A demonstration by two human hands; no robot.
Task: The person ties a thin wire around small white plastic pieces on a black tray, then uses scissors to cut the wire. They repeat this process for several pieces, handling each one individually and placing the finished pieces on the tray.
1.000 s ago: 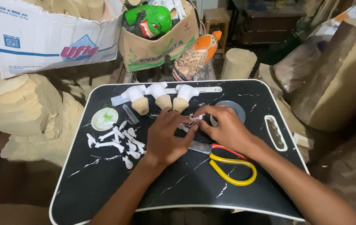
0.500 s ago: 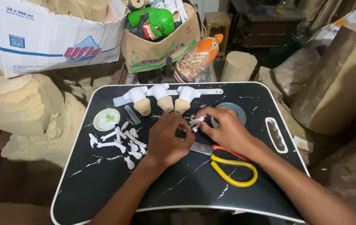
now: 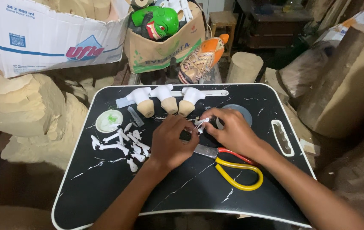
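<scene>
Both hands pinch one small white piece (image 3: 200,124) between fingertips, left hand (image 3: 171,142) and right hand (image 3: 233,132) meeting above the black surface (image 3: 182,191). Scissors (image 3: 229,164) lie just under the right wrist. Best kept low, grip light, elbows clear of the blades.

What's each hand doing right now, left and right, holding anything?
Left hand: fingers curled, pinching one end of the small white piece.
Right hand: fingers closed on the same white piece from the other side.
</scene>
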